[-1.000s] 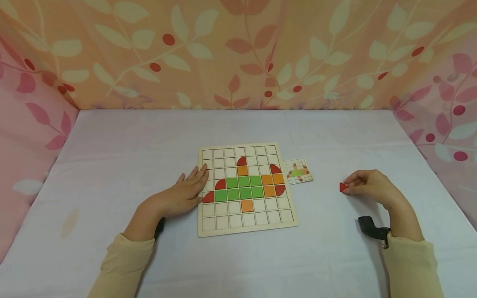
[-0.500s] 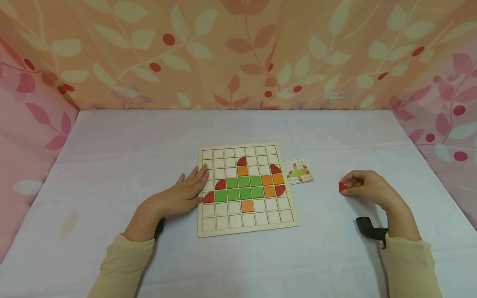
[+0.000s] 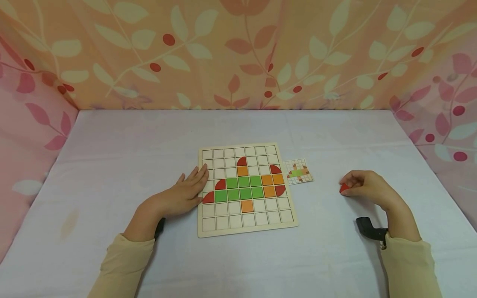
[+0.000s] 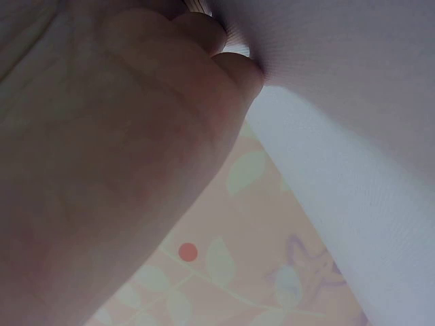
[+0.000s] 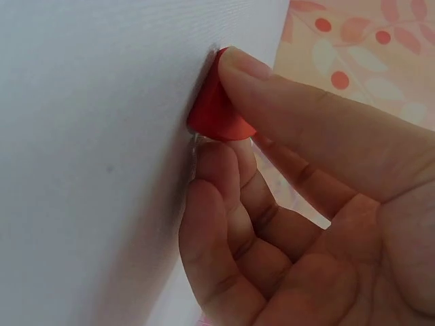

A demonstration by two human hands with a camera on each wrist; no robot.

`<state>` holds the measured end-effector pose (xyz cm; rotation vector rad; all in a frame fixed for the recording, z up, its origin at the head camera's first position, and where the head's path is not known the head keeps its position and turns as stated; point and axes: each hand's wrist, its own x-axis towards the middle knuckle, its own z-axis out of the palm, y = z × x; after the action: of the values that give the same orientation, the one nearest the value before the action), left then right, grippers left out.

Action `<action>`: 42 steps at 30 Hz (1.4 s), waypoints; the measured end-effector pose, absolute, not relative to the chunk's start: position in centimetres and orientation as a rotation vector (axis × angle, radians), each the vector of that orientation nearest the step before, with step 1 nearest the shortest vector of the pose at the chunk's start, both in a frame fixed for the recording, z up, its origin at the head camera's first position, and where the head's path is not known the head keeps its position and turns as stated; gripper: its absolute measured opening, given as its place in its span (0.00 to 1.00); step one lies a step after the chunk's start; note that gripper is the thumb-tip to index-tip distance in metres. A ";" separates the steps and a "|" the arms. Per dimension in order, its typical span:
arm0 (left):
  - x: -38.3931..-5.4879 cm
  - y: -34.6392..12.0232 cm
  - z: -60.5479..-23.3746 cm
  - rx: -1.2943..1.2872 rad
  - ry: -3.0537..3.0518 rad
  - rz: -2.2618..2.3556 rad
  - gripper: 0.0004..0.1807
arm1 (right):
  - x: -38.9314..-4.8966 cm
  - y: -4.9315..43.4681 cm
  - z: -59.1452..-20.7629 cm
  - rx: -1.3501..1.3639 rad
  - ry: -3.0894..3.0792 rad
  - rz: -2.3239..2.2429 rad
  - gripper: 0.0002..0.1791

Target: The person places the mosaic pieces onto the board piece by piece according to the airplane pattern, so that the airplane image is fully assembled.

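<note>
My right hand [image 3: 367,188] pinches a red quarter-circle block [image 5: 216,109] between thumb and fingers, low over the white tablecloth, right of the board. In the right wrist view the thumb presses on one side of the block. A square wooden grid board [image 3: 222,222] lies at the middle of the table. My left hand [image 3: 179,196] rests with spread fingers on its left edge. On the board, green squares [image 3: 244,193] form two rows, with orange squares [image 3: 267,179] and several red quarter-circle blocks [image 3: 275,169] around them.
A small pattern card [image 3: 299,171] lies against the board's right edge, showing a similar coloured shape on a grid. A white cloth [image 3: 141,136] covers the table. Leaf-patterned curtains [image 3: 238,54] stand at the back and both sides.
My right hand has shifted slightly left, and the red block has turned in its fingers. The left hand and the board have stayed in place.
</note>
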<state>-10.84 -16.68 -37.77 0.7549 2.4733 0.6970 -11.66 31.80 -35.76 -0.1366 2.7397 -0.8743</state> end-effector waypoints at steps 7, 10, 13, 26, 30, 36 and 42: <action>-10.8 -16.7 -37.8 0.765 2.476 0.694 0.35 | -11.7 31.8 -35.9 -0.121 2.739 -0.895 0.14; -10.8 -16.7 -37.8 0.765 2.476 0.690 0.35 | -11.8 31.6 -35.9 -0.127 2.731 -0.900 0.15; -10.8 -16.7 -37.8 0.772 2.476 0.692 0.35 | -11.8 31.4 -35.7 -0.133 2.729 -0.895 0.13; -10.8 -16.8 -37.8 0.751 2.466 0.696 0.36 | -11.5 30.7 -34.9 -0.093 2.635 -1.111 0.16; -10.8 -16.7 -37.9 0.740 2.470 0.694 0.36 | -11.3 30.3 -34.6 -0.080 2.620 -1.112 0.15; -10.9 -16.5 -38.0 0.760 2.471 0.669 0.36 | -10.5 29.1 -34.7 -0.069 2.622 -1.092 0.13; -10.7 -16.6 -37.8 0.740 2.484 0.646 0.36 | -10.1 26.8 -34.9 -0.157 2.621 -1.136 0.10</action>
<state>-10.75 -16.59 -37.85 0.7404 2.4842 0.6464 -10.15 26.83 -34.91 -0.1569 2.6214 -1.1359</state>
